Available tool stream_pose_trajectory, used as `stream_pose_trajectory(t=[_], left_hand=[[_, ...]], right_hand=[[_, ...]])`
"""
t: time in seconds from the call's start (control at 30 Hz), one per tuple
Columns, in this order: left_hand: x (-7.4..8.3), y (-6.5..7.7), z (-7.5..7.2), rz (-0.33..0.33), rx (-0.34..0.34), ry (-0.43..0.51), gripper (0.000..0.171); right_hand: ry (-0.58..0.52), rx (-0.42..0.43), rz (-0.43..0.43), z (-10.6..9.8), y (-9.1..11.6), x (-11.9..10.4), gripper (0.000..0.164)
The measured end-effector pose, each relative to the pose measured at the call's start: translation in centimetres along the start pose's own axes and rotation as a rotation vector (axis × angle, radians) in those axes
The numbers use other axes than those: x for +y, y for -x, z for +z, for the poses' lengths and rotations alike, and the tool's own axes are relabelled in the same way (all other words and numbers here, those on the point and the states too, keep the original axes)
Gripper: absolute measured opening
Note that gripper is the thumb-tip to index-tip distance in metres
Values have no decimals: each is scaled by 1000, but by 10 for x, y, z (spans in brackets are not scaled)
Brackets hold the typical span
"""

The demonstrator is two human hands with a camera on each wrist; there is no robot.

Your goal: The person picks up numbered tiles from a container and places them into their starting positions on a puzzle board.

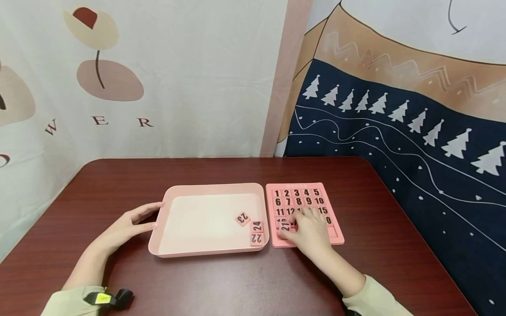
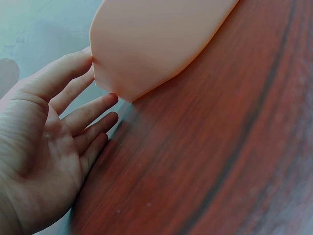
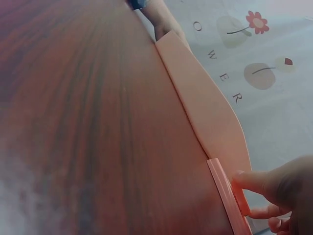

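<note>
A pink number puzzle board (image 1: 335, 236) lies on the table, with printed number tiles filling its upper rows. My right hand (image 1: 312, 232) is over the board's lower part and pinches the number tile (image 1: 285, 226) marked 21 between thumb and fingers. In the right wrist view, that hand (image 3: 288, 191) grips the tile's edge just above the board's side (image 3: 222, 188). To the left stands a shallow pink tray (image 1: 205, 252). My left hand (image 1: 120, 228) touches its left rim with extended fingers; in the left wrist view the fingers are spread beside the tray wall (image 2: 146, 44).
In the tray's right part lie loose tiles: 23 (image 1: 243, 218), 24 (image 1: 257, 226) and 22 (image 1: 256, 238). The tray stands close beside the board on a dark red wooden table (image 1: 221, 285). Printed cloths (image 1: 197, 79) hang behind the table.
</note>
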State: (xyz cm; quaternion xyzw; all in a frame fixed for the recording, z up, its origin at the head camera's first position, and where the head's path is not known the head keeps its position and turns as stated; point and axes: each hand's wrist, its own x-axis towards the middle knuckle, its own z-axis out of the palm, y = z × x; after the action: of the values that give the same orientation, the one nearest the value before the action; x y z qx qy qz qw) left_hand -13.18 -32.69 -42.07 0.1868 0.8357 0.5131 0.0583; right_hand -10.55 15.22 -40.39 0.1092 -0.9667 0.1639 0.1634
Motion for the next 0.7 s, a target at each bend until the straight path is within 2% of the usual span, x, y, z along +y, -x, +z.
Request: stream_pose_trajectory(t=[0.1, 0.2, 0.33, 0.47, 0.57, 0.7], left_hand=[[0, 0, 0, 3, 1, 8, 53], [0, 0, 0, 5, 1, 12, 53], [2, 0, 1, 4, 3, 8, 53], [3, 0, 1, -5, 3, -2, 53], [4, 0, 1, -10, 2, -6, 53], [3, 0, 1, -10, 0, -3, 53]], right_hand=[[26, -13, -1, 0, -2, 0, 48], [19, -26, -43, -2, -4, 5, 50], [-38, -68, -188, -8, -10, 20, 54], [-107, -170, -346, -15, -16, 34, 50], [-154, -248, -434, -16, -20, 42, 46], [-180, -308, -536, -15, -27, 47, 40]])
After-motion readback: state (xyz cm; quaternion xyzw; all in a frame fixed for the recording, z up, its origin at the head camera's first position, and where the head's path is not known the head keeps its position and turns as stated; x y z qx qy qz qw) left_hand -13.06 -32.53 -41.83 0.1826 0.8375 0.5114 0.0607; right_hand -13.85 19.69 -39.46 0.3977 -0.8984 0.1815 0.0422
